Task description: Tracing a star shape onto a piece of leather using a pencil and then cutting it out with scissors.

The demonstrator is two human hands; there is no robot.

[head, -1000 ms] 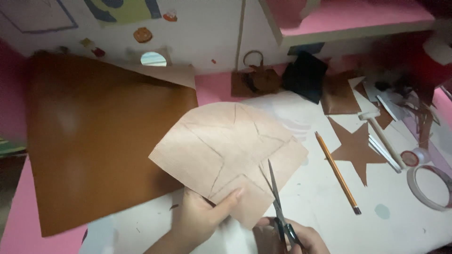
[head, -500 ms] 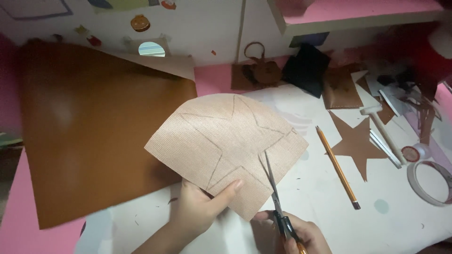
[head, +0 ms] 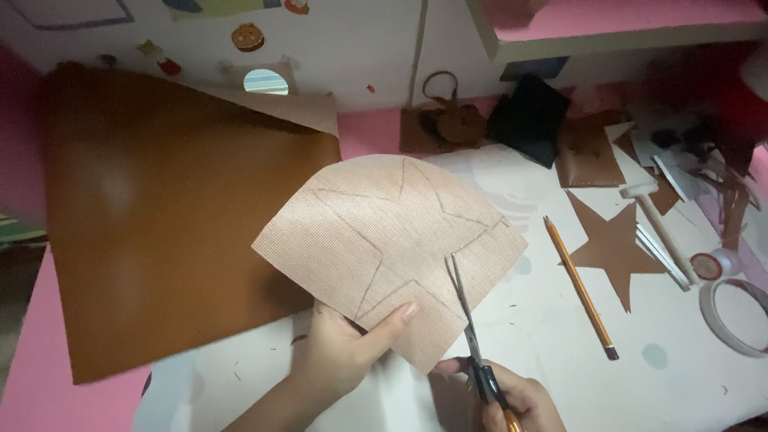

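Scissors cutting into a tan sheet marked with a star outline.

The left hand point(head: 340, 356) pinches the tan woven sheet point(head: 384, 240) at its lower edge, thumb on top. Just right of that grip, the right hand point(head: 512, 400) is closed around the scissors point(head: 472, 336), blades slightly parted inside the sheet's lower edge. A pencil point(head: 580, 288) and a brown star cutout point(head: 612, 244) lie further right.

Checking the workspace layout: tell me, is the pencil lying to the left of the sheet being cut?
No, the pencil lies on the table to the right of the tan sheet, between it and the cut-out brown star.
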